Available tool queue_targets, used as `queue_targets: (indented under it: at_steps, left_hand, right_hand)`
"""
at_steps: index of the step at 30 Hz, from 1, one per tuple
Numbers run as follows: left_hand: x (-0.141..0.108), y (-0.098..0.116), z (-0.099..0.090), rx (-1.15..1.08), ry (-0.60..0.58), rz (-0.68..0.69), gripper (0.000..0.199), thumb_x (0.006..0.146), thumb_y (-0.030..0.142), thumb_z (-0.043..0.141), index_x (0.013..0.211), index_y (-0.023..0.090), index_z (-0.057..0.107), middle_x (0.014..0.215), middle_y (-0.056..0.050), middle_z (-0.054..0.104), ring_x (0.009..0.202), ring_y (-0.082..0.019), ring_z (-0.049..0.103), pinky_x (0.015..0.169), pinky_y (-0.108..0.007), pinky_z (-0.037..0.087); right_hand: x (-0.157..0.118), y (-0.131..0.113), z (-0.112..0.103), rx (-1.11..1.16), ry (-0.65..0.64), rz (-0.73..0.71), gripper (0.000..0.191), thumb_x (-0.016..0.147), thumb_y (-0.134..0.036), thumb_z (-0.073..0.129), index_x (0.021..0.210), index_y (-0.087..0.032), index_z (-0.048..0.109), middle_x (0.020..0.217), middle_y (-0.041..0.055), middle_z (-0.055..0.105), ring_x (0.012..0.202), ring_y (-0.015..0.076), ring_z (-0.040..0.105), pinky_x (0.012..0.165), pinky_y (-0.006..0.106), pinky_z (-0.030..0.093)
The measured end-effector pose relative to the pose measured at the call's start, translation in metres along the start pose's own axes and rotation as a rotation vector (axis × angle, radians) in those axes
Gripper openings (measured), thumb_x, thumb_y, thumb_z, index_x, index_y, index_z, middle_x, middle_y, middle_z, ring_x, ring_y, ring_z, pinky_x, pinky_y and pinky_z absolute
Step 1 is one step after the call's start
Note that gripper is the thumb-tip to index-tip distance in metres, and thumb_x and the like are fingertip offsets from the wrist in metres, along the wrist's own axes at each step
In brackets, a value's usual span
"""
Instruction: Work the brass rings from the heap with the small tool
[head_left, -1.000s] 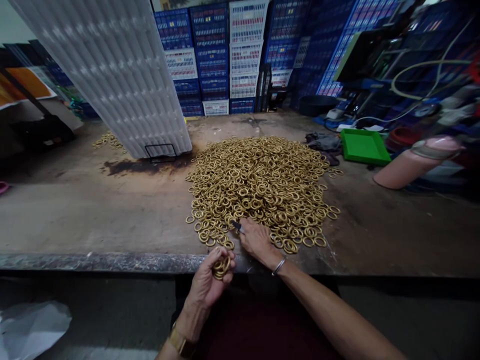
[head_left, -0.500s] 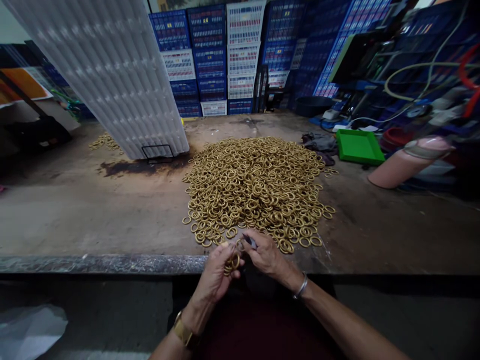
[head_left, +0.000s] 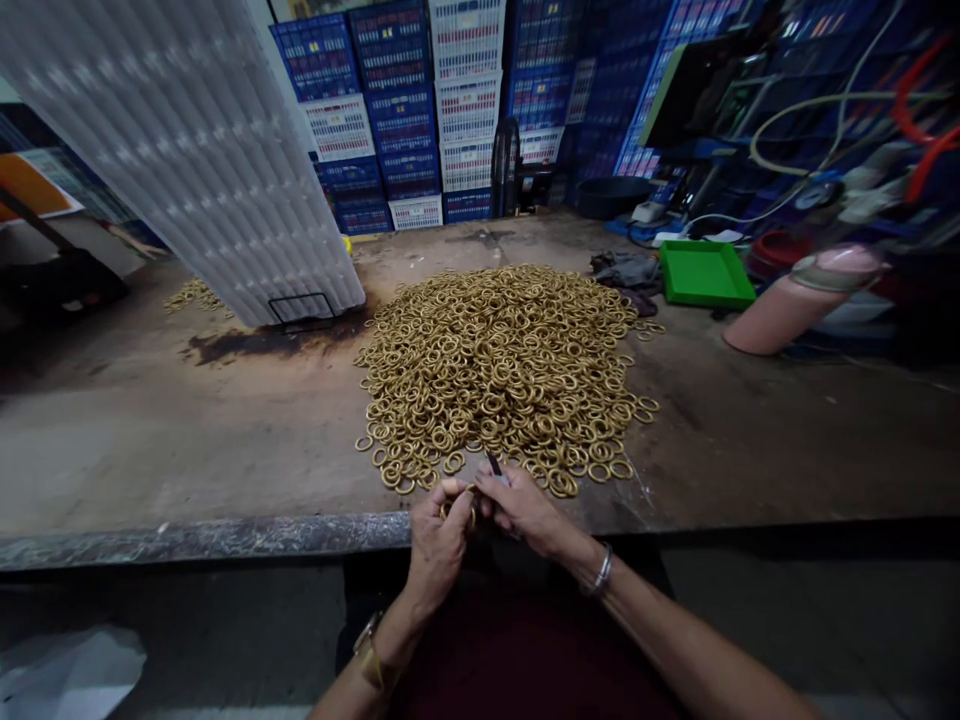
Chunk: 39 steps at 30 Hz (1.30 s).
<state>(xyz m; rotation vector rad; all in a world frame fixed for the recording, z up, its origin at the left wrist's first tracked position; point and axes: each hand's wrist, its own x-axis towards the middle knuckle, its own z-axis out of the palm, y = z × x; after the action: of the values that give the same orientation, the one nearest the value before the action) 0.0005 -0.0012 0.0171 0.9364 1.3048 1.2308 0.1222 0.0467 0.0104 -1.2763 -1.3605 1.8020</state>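
A broad heap of brass-coloured rings (head_left: 502, 360) lies on the worktable (head_left: 262, 430). Just in front of it, near the table's front edge, my left hand (head_left: 441, 530) is closed on some of the rings (head_left: 469, 515), partly hidden by its fingers. My right hand (head_left: 521, 505) pinches a small dark-tipped tool (head_left: 495, 466), with the tip pointing up toward the heap. The fingers of both hands meet around a ring, and the exact contact is too small to make out.
A tall stack of translucent ribbed trays (head_left: 225, 160) stands at the left behind a wire holder. Fewer rings (head_left: 193, 294) lie beside it. At the right are a green tray (head_left: 706, 273), a pink cylinder (head_left: 799, 300) and a dark cloth (head_left: 626, 270). Crates (head_left: 469, 100) line the back.
The view has shifted slightly. My left hand has turned, with its fingers now curled more over the rings. My right hand's fingers have come closer to my left, and the tool stands more upright.
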Motion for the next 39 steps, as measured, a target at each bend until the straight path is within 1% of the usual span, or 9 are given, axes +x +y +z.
queue_targets:
  at_steps: [3, 7, 13, 16, 19, 22, 25, 31, 39]
  left_hand:
    - [-0.001, -0.001, 0.000, -0.102, -0.070, -0.122, 0.027, 0.074, 0.043, 0.057, 0.079, 0.016, 0.057, 0.053, 0.006, 0.043, 0.043, -0.005, 0.033, 0.041, -0.016, 0.024]
    - [-0.001, -0.001, 0.001, -0.208, -0.093, -0.257, 0.029, 0.073, 0.046, 0.058, 0.079, 0.018, 0.052, 0.056, 0.006, 0.046, 0.042, -0.004, 0.034, 0.039, -0.015, 0.020]
    - [-0.002, -0.001, 0.000, -0.244, -0.126, -0.228, 0.029, 0.074, 0.043, 0.058, 0.071, 0.017, 0.047, 0.056, 0.006, 0.045, 0.041, -0.003, 0.034, 0.036, -0.015, 0.019]
    - [-0.003, -0.001, -0.002, -0.316, -0.132, -0.227, 0.027, 0.075, 0.041, 0.058, 0.074, 0.017, 0.046, 0.059, 0.006, 0.046, 0.042, -0.003, 0.035, 0.037, -0.015, 0.020]
    - [-0.003, 0.000, -0.003, -0.351, -0.132, -0.224, 0.026, 0.076, 0.041, 0.058, 0.074, 0.017, 0.045, 0.059, 0.006, 0.046, 0.042, -0.003, 0.035, 0.037, -0.015, 0.019]
    - [-0.002, 0.000, -0.004, -0.337, -0.121, -0.196, 0.028, 0.076, 0.041, 0.057, 0.072, 0.017, 0.045, 0.058, 0.006, 0.045, 0.042, -0.003, 0.034, 0.037, -0.015, 0.019]
    - [-0.001, -0.002, -0.003, -0.307, -0.095, -0.198, 0.029, 0.076, 0.042, 0.057, 0.072, 0.017, 0.044, 0.056, 0.006, 0.045, 0.041, -0.003, 0.033, 0.036, -0.014, 0.019]
    - [0.000, -0.009, -0.006, -0.263, -0.088, -0.168, 0.030, 0.076, 0.045, 0.055, 0.072, 0.018, 0.044, 0.053, 0.007, 0.044, 0.040, -0.003, 0.032, 0.037, -0.014, 0.020]
    - [-0.003, -0.008, -0.006, -0.257, -0.074, -0.172, 0.031, 0.076, 0.047, 0.055, 0.070, 0.018, 0.044, 0.054, 0.007, 0.044, 0.040, -0.004, 0.032, 0.037, -0.015, 0.021]
  right_hand:
    - [0.001, 0.000, 0.000, 0.013, 0.053, -0.034, 0.028, 0.073, -0.046, 0.051, 0.075, -0.019, 0.046, 0.053, -0.0080, 0.043, 0.036, 0.0039, 0.029, 0.034, 0.016, 0.021]
    - [0.005, -0.001, -0.001, -0.154, 0.144, -0.186, 0.019, 0.068, -0.034, 0.057, 0.065, -0.017, 0.050, 0.053, -0.0071, 0.039, 0.047, 0.0052, 0.033, 0.044, 0.017, 0.028]
    - [0.004, -0.003, -0.002, -0.193, 0.117, -0.185, 0.018, 0.074, -0.033, 0.049, 0.065, -0.017, 0.051, 0.052, -0.0054, 0.044, 0.047, 0.0069, 0.035, 0.045, 0.019, 0.029]
    - [0.005, -0.002, -0.004, -0.254, 0.170, -0.217, 0.015, 0.074, -0.028, 0.047, 0.064, -0.017, 0.050, 0.051, -0.0054, 0.043, 0.047, 0.0074, 0.037, 0.047, 0.019, 0.030]
    - [0.006, 0.003, -0.006, -0.442, 0.229, -0.348, 0.014, 0.074, -0.023, 0.045, 0.061, -0.018, 0.049, 0.052, -0.0049, 0.043, 0.049, 0.0081, 0.037, 0.049, 0.020, 0.030]
    - [0.002, 0.010, -0.005, -0.681, 0.178, -0.504, 0.013, 0.074, -0.017, 0.045, 0.062, -0.018, 0.049, 0.054, -0.0034, 0.046, 0.050, 0.0088, 0.039, 0.050, 0.021, 0.027]
    - [-0.003, 0.015, -0.004, -0.829, 0.116, -0.576, 0.011, 0.073, -0.012, 0.045, 0.065, -0.019, 0.050, 0.056, -0.0026, 0.050, 0.052, 0.0096, 0.041, 0.051, 0.022, 0.025]
    - [-0.002, 0.021, -0.002, -0.967, 0.118, -0.585, 0.013, 0.069, -0.008, 0.043, 0.072, -0.019, 0.051, 0.062, -0.0015, 0.054, 0.055, 0.0113, 0.044, 0.054, 0.024, 0.025]
    - [-0.001, 0.025, 0.002, -0.995, 0.187, -0.570, 0.014, 0.069, -0.009, 0.042, 0.072, -0.019, 0.051, 0.062, -0.0010, 0.054, 0.056, 0.0119, 0.046, 0.054, 0.024, 0.025]
